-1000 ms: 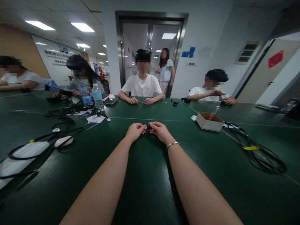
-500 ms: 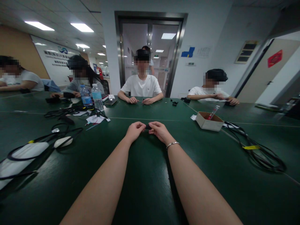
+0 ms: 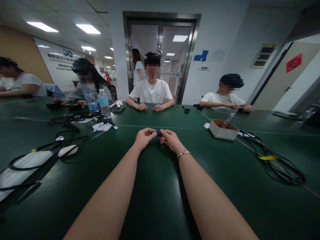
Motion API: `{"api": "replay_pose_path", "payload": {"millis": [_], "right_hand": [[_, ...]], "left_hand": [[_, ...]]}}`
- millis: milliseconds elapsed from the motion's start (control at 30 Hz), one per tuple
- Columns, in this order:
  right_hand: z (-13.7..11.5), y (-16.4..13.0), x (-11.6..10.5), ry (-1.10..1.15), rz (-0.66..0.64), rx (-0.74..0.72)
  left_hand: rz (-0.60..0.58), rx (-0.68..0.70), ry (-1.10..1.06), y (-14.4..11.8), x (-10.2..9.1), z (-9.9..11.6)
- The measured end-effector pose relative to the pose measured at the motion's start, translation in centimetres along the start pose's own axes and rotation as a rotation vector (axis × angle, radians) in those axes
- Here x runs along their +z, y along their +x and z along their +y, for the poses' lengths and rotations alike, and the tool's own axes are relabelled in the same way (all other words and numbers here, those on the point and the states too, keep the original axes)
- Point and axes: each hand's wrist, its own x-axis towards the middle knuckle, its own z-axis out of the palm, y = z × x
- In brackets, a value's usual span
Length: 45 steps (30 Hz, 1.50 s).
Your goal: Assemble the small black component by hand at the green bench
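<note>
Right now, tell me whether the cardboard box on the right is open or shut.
Open. The cardboard box on the green table has no lid over it, its inside shows, and a red-tipped pen sticks out.

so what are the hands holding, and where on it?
A small black part, pinched between both hands above the table: left hand on its left end, right hand on its right end. Too small to identify.

- Ceiling light panels brighten the room evenly.
- Soft sheen glares off the green table.
- Wide-angle distortion bends the edges.
- Faces are pixelated; forearms cast faint shadows.
</note>
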Motion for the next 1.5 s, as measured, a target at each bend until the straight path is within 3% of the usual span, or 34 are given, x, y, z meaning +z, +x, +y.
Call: {"api": "replay_pose_path", "payload": {"millis": [200, 467, 733, 933, 1067, 1267, 1500], "right_hand": [[-0.2, 0.0, 0.0, 0.039, 0.015, 0.015], [-0.6, -0.5, -0.1, 0.085, -0.011, 0.005], [-0.5, -0.6, -0.2, 0.053, -0.074, -0.009], [-0.6, -0.6, -0.3, 0.035, -0.131, -0.012], [-0.5, -0.5, -0.3, 0.045, -0.141, -0.009], [-0.5, -0.4, -0.2, 0.107, -0.056, -0.008], [-0.7, -0.5, 0.1, 0.140, 0.041, 0.037]], "left_hand": [[-0.013, 0.015, -0.032, 0.1, 0.3, 0.2], [0.076, -0.039, 0.060, 0.2, 0.2, -0.1], [0.089, -0.110, 0.365, 0.0, -0.4, -0.7], [0.081, -0.153, 0.536, -0.4, -0.5, 0.2], [0.093, -0.168, 0.517, -0.4, -0.5, 0.3], [0.083, -0.074, 0.426, -0.3, -0.2, 0.0], [0.025, 0.026, 0.146, 0.0, 0.3, -0.8]]}}
